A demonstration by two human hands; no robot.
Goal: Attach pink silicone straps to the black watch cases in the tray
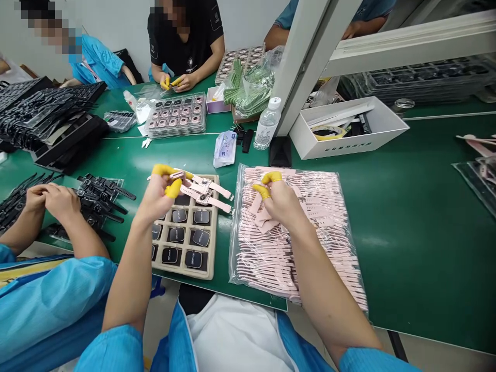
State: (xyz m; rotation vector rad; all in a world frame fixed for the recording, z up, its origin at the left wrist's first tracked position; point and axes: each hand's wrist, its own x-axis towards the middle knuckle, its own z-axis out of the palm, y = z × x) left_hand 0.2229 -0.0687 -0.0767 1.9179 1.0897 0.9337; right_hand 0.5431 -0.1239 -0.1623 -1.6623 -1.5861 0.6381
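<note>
Over the top left of a beige tray (211,248) of dark square watch faces, my left hand (160,194) pinches a small pink watch body, with yellow covers on its fingertips. Pink-strapped watches (203,191) lie across the tray's upper part, beside that hand. My right hand (277,199), also with yellow fingertip covers, is over a clear bag of many pink straps (263,263). Its thumb and forefinger are bent towards each other; whether they hold a strap is hard to see. Several loose pink straps (267,219) lie just under it.
A co-worker's hands (58,201) are at black watches (101,199) on the left. Across the green table (406,227), a person in black handles something small behind stacked trays (176,116). A bottle (267,126), white box (349,142) and metal post (306,62) stand beyond the bag.
</note>
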